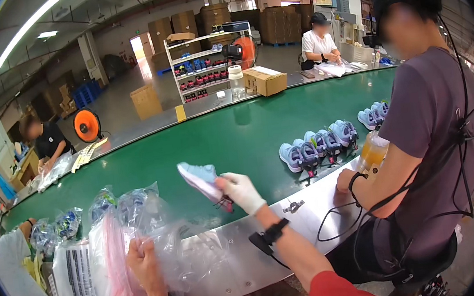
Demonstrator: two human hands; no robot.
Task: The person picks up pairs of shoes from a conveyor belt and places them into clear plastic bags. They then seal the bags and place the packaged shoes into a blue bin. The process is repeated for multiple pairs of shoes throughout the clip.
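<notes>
1. Right hand (pixel 242 191), in a white glove, clenched around a light blue shoe (pixel 199 178) with a pink sole, held up over the near edge of the green belt (pixel 229 131).
2. Left hand (pixel 143 262), bare, gripping a clear plastic bag (pixel 169 243) at the lower left; black strap around each wrist.
3. Shoe up and to the right of the left hand, clear of the bag, tilted with the sole facing down and right; black tag dangling below the glove.
4. One stack of clear and printed plastic bags (pixel 90 270) just left of the left hand, resting on the metal ledge (pixel 292 218); a few bagged shoes behind it, too crumpled to count.
5. Six pale blue shoes (pixel 318 144) in a row on the belt right of the held one, well apart from it; two more (pixel 373 115) farther right.
6. One person in a purple shirt (pixel 435 143) standing at the right, an arm on the ledge, beside an orange bottle (pixel 373 153).
7. Three more people around the belt: one at the far left in black, one at the lower left, one at the far end in white.
8. One cardboard box (pixel 265 80) on the far side of the belt, one orange fan (pixel 87 125) beyond it, one white shelf rack (pixel 204 67) with shoes at the back.
</notes>
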